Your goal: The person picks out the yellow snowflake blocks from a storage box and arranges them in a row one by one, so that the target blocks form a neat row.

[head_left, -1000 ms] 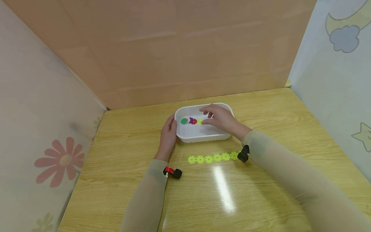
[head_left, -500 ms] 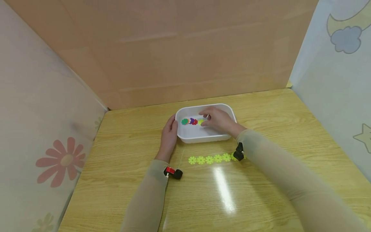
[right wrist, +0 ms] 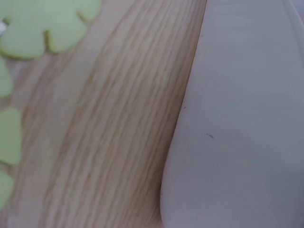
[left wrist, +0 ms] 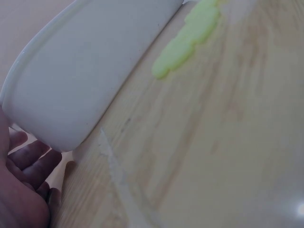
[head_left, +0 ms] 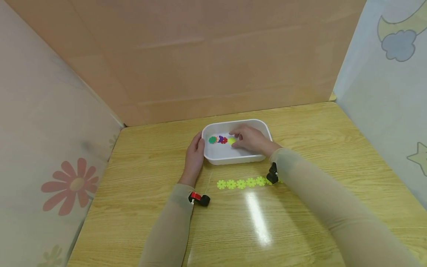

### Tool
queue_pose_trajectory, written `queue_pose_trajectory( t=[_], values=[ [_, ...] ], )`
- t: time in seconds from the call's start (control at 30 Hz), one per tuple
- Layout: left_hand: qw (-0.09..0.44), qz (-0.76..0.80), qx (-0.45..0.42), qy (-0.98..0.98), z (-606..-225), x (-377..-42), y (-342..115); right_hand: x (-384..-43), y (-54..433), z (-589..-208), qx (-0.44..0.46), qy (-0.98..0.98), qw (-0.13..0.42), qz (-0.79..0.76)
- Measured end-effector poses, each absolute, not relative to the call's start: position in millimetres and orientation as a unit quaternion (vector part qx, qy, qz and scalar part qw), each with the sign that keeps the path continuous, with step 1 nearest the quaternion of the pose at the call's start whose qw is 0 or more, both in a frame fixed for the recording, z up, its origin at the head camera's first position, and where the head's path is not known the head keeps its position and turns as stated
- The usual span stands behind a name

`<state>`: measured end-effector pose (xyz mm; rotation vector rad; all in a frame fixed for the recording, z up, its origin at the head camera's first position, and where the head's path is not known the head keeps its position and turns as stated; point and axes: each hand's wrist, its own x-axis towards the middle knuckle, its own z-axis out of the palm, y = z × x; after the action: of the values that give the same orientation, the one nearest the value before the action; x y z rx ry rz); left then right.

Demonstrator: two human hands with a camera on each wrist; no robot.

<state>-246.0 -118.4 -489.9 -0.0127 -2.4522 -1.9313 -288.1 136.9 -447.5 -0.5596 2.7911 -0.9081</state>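
Observation:
My left hand point(head_left: 194, 157) holds the left end of a white plastic tray point(head_left: 233, 160); in the left wrist view, its bent fingers point(left wrist: 40, 166) lie against the tray's outer end. Reaching over the near right side, my right hand point(head_left: 251, 139) is inside the tray. Its thumb touches or nearly touches a yellow flower-shaped disc point(head_left: 231, 141), and the index fingertip stands apart from the thumb. Left of that lie a red disc point(head_left: 224, 140), a purple disc point(head_left: 220, 139) and a green disc point(head_left: 212, 139), with orange and white bits between. The right wrist view does not show the hand.
Along the table in front of the tray runs a row of several yellow flower discs point(head_left: 241, 184), its right end partly behind the right wrist camera point(head_left: 272, 174). A brown panel point(head_left: 213, 63) stands at the back, with patterned walls on both sides.
Inside the tray, my right hand has come slightly lower and nearer, and the gap between thumb and index finger has narrowed a little. More of the yellow disc shows. My left hand stays put.

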Motion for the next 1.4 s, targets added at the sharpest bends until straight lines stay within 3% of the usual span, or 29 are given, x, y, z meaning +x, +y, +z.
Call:
queue_pose_trajectory(
  t=[1.4],
  values=[
    [0.02,-0.617,-0.006,-0.786,-487.4,-245.2,-116.4,-286.7,136.1,-452.1,-0.197,0.927,0.09,-0.305]
  ],
)
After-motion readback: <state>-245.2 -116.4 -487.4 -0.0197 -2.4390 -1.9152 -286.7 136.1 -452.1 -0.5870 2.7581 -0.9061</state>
